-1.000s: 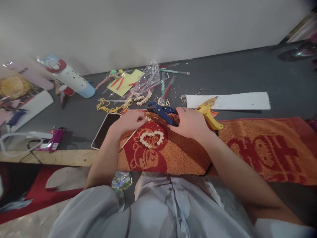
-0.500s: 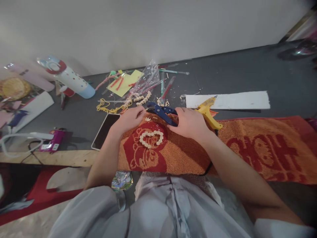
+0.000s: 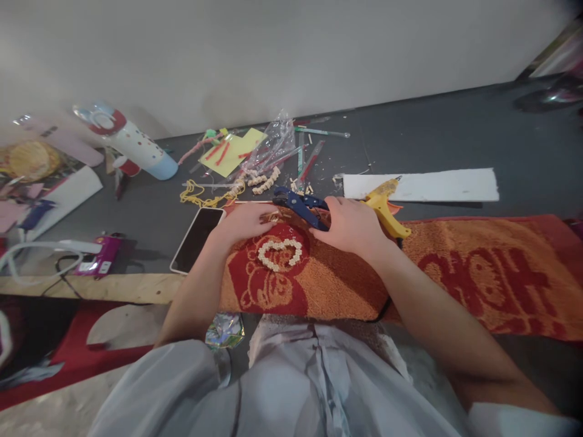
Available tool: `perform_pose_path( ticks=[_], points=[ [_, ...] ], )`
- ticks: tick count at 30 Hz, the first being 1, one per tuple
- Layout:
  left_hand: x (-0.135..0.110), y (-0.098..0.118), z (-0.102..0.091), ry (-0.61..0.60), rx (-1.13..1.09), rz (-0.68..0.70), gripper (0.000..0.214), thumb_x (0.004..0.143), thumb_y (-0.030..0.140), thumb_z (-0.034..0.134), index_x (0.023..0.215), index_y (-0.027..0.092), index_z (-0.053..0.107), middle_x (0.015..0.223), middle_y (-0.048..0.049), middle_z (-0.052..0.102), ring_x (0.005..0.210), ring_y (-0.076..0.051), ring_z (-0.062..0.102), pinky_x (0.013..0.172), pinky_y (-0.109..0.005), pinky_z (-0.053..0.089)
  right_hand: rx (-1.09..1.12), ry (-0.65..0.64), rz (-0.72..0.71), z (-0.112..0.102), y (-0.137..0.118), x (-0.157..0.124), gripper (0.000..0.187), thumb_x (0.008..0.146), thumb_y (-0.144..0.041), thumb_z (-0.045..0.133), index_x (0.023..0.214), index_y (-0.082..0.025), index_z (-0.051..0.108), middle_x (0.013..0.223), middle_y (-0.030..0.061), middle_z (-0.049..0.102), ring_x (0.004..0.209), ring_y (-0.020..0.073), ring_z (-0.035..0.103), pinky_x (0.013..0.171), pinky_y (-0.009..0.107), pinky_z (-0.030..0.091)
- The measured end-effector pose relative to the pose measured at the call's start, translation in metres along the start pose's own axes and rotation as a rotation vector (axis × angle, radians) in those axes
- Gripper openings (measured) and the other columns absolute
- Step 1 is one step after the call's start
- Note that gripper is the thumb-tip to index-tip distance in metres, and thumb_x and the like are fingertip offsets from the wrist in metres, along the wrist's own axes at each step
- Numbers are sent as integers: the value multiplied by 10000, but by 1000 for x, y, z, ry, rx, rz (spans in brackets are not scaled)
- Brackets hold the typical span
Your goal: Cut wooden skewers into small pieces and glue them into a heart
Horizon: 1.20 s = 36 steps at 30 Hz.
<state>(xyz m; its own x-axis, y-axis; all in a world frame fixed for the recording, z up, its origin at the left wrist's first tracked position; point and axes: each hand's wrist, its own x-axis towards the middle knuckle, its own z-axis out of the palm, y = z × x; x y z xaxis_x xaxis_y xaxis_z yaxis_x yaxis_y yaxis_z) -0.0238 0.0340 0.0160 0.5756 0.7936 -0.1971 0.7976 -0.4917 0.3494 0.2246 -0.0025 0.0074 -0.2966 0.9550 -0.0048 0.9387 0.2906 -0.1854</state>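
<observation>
My right hand (image 3: 353,227) grips blue-handled cutters (image 3: 298,204) at the far edge of an orange and red towel (image 3: 346,282). My left hand (image 3: 246,223) rests closed on the towel's left end, its fingers pinched near the cutter jaws on something small that I cannot make out. A heart-shaped ring of small pale wooden pieces (image 3: 279,252) lies on the towel just below both hands. A yellow glue gun (image 3: 385,209) lies just right of my right hand.
A phone (image 3: 198,238) lies left of the towel. Beyond it are yellow cord (image 3: 200,195), loose pale pieces (image 3: 263,180), a plastic bag (image 3: 272,144), yellow paper (image 3: 230,152), a white strip (image 3: 421,184) and a dotted white bottle (image 3: 134,145). A wooden plank (image 3: 91,288) runs at left.
My left hand went up to the cutter jaws half a second ago and has come back down a little onto the towel. The right hand and cutters have hardly moved.
</observation>
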Motion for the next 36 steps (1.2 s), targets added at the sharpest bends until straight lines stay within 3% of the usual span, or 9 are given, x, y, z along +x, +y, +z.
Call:
perform_pose_path(
  ticks=[25,36],
  points=[
    [0,-2,-4,-39,34,14,317,864,322,418,1045,202,649,1066,-45,684,946,-200,623,823,-283,451,2,1,-8,0,0,0,469,783,-543,511,1033,-147,549,1000,153,685,920,320,637,707,377,412],
    [-6,-1,-10,-32,-27,-83,383,827,314,476,1161,229,643,1102,-23,709,894,-200,642,776,-268,456,-4,-29,-12,-2,0,0,480,797,-542,512,1069,-147,536,1052,163,676,946,311,630,722,369,418]
  ],
)
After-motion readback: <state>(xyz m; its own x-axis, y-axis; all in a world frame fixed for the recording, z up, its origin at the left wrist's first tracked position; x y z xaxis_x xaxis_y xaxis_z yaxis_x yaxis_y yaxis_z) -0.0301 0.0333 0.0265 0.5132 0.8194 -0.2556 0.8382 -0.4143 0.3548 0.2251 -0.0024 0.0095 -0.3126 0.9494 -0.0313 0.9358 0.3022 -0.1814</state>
